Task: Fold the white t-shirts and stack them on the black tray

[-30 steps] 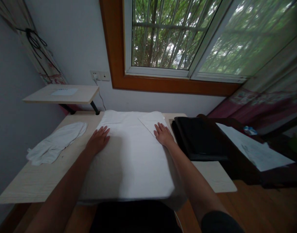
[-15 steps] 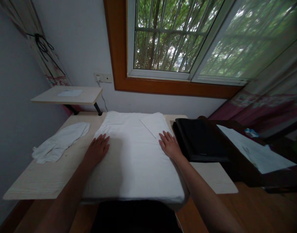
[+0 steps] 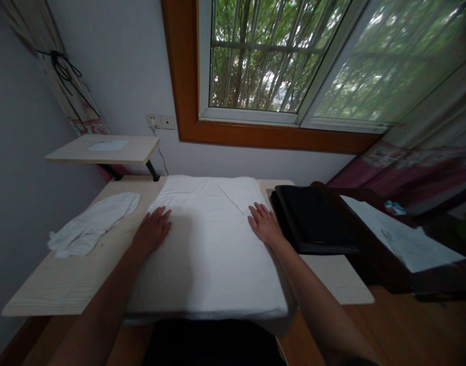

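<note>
the right hand [image 3: 265, 223] has slid outward over the last 1 second, clear of the thin line [image 3: 230, 199] on the white cloth [image 3: 221, 259]. that cloth lies spread across the middle of the table [image 3: 57, 290]. the left hand [image 3: 152, 229] rests near its left edge; all the fingers i see are straightish, slightly parted, gripping nothing. to my left lies a crumpled white fabric [image 3: 97, 221], to my right a black case [image 3: 316, 218], with a window [image 3: 271, 56] behind.

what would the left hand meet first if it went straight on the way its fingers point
Beyond the white cloth beneath it, the left hand would probably meet the wall below the window first; depth is unclear.
</note>
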Demonstrator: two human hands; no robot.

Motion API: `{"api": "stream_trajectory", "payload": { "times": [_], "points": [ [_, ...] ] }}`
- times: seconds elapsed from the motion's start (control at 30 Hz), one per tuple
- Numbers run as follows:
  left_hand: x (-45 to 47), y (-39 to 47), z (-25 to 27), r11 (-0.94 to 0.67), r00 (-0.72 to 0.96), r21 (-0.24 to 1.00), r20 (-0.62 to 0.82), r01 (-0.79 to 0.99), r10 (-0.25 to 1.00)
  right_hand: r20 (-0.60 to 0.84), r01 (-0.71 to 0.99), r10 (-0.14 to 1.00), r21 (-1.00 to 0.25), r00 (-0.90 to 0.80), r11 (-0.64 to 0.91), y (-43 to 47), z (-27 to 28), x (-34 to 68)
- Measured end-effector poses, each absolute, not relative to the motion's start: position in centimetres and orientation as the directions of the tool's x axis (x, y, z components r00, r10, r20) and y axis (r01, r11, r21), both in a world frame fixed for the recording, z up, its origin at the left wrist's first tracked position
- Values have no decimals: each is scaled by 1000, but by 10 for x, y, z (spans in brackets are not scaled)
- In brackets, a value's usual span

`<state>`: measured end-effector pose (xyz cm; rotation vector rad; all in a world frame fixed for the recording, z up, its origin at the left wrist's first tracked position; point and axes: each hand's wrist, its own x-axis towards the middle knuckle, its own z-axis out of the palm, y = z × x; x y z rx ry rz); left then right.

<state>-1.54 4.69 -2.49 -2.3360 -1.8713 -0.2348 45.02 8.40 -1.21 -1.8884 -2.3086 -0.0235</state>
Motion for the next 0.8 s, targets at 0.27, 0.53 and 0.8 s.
{"api": "stream_trajectory", "payload": {
  "times": [0.27,0.53,0.8],
  "points": [
    [-18,74,-22,-208,203,1,214,978,955,84,980,981,-90,-172,180,112,-12,447],
    [-21,102,-20,-181,180,-11,195,983,964,73,982,984,-84,-161,167,134,-11,443],
    [-23,109,-25,-183,182,-14,211,983,961,100,985,982,-50,-162,168,139,-15,443]
  ]
}}
